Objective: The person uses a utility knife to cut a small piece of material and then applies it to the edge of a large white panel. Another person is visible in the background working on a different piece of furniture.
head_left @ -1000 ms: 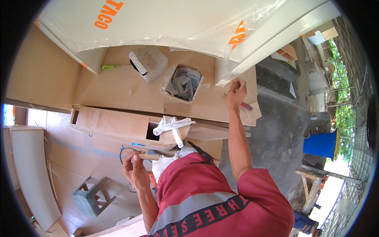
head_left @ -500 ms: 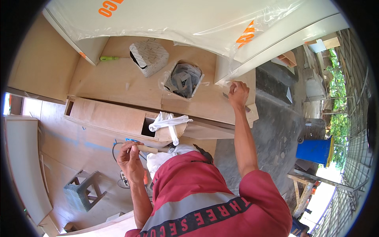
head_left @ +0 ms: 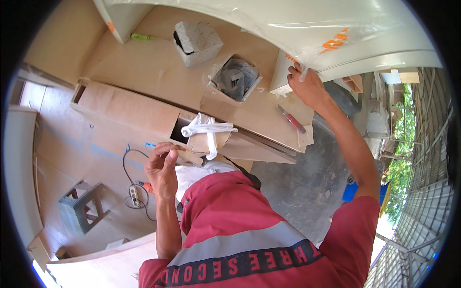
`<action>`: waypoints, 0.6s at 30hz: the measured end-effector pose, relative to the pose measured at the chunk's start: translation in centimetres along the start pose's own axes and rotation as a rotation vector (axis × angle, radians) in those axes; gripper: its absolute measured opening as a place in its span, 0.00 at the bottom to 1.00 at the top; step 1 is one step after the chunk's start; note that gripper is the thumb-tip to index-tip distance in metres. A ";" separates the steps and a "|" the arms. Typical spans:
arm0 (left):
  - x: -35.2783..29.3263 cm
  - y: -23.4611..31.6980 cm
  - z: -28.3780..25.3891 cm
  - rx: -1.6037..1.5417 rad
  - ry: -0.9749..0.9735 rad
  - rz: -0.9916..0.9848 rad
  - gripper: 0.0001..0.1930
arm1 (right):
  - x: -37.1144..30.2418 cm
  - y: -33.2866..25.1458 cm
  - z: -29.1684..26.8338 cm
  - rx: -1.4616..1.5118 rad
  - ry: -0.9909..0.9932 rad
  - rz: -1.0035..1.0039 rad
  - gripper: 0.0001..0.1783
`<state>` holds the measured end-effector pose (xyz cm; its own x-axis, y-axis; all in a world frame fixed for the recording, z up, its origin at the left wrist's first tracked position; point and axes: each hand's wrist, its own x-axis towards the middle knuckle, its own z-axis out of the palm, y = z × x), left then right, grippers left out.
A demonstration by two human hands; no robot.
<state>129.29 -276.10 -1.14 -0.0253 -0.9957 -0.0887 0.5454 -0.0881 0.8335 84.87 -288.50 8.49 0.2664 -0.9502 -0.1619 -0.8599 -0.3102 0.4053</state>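
Note:
My right hand (head_left: 307, 86) reaches up to the lower corner of a large white panel (head_left: 336, 29) wrapped in clear plastic film with orange print. Its fingers pinch the film at that corner. My left hand (head_left: 162, 169) is curled beside my chest, closed on a pale stick-like piece (head_left: 191, 156), close to a knotted white plastic bag (head_left: 207, 129). A red-handled cutter (head_left: 292, 119) lies on the plywood top (head_left: 153, 67), just below my right wrist. My red shirt with a grey stripe fills the lower middle.
On the plywood stand a white patterned box (head_left: 197, 42), an open box of dark parts in plastic (head_left: 235, 79) and a green tool (head_left: 143, 36). On the floor are a power strip with cable (head_left: 134, 194), a grey stool (head_left: 84, 209) and a blue barrel (head_left: 353, 189). A wire fence runs along the right.
My right hand has moved from the plywood edge up to the panel's corner and taken the film. The left hand has risen a little, and the view has closed in.

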 end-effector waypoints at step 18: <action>-4.4 1.0 -3.6 -0.032 0.194 0.074 0.05 | 3.9 0.6 0.7 -0.557 -0.043 -0.376 0.11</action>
<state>132.92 -271.66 -1.86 0.1758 -0.9753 -0.1337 0.5663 -0.0109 0.8242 85.08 -292.37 7.48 0.4762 -0.7757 -0.4142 -0.3558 -0.6008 0.7159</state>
